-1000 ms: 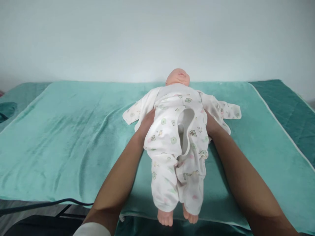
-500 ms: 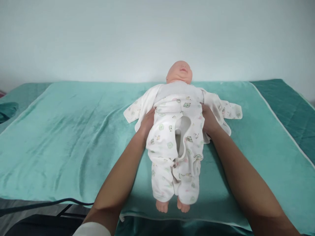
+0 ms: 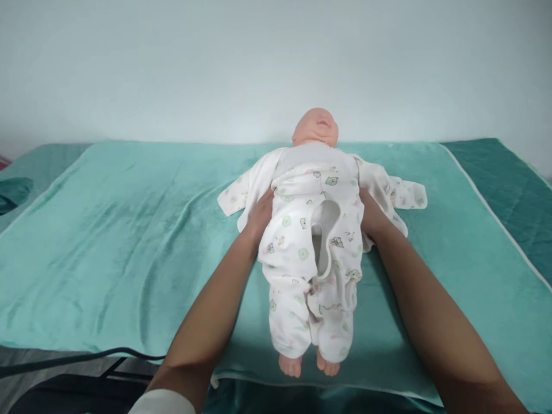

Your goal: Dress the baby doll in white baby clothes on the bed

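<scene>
A baby doll (image 3: pixel 313 247) in a white printed romper lies face up on a teal towel (image 3: pixel 129 241), head toward the wall and bare feet near the front edge. The romper gapes open down the middle of the belly. My left hand (image 3: pixel 257 217) grips the doll's torso from the left side, fingers tucked behind it. My right hand (image 3: pixel 371 217) holds the other side of the torso the same way. The empty sleeves spread out flat on both sides.
The towel covers a darker green quilted bed (image 3: pixel 509 190) set against a plain pale wall. A dark cable (image 3: pixel 77 357) runs along the front left edge. A dark green bundle (image 3: pixel 12 192) lies at the far left.
The doll's head and upper body have risen off the towel between my hands, and its feet have drawn a little farther from me. Both hands stay on its sides.
</scene>
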Available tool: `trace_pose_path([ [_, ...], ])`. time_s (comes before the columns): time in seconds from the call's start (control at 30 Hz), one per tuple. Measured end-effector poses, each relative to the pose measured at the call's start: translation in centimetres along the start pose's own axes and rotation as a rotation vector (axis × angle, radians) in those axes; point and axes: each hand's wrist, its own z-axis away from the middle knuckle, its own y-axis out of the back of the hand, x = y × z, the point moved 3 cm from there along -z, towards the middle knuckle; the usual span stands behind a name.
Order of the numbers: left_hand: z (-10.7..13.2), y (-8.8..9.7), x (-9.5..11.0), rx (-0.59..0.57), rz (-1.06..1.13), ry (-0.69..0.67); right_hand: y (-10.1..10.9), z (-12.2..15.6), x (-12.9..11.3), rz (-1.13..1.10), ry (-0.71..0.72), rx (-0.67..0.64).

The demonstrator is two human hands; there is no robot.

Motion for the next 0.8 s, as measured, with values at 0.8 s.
trace_pose_path([
  [0.8,-1.2,-0.7,-2.0,0.153,0.602,0.245,-0.1,0.0,0.0,-0.041,-0.004,-0.022],
])
